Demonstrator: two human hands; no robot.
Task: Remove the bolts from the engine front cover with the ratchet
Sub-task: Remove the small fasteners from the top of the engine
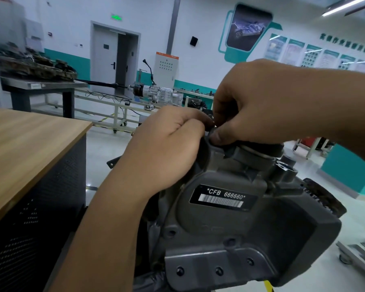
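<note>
The dark grey engine front cover [240,232] fills the lower middle and carries a black label reading CFB 666660 [223,197]. Three dark bolts [219,270] sit in a row along its lower flange. My left hand [167,144] curls over the cover's upper left edge, its fingertips hidden behind it. My right hand [251,102] comes in from the right; its thumb presses on the cover's top rim and its fingers curl over the back. Both hands meet at that top rim. What lies under the fingertips is hidden. No ratchet is in view.
A wood-topped cabinet [30,133] with a perforated dark side stands close on my left. Behind it a steel bench [40,83] bears engine parts. A gearbox with a shaft [156,93] rests on a frame further back. A low trolley [356,256] stands at the lower right.
</note>
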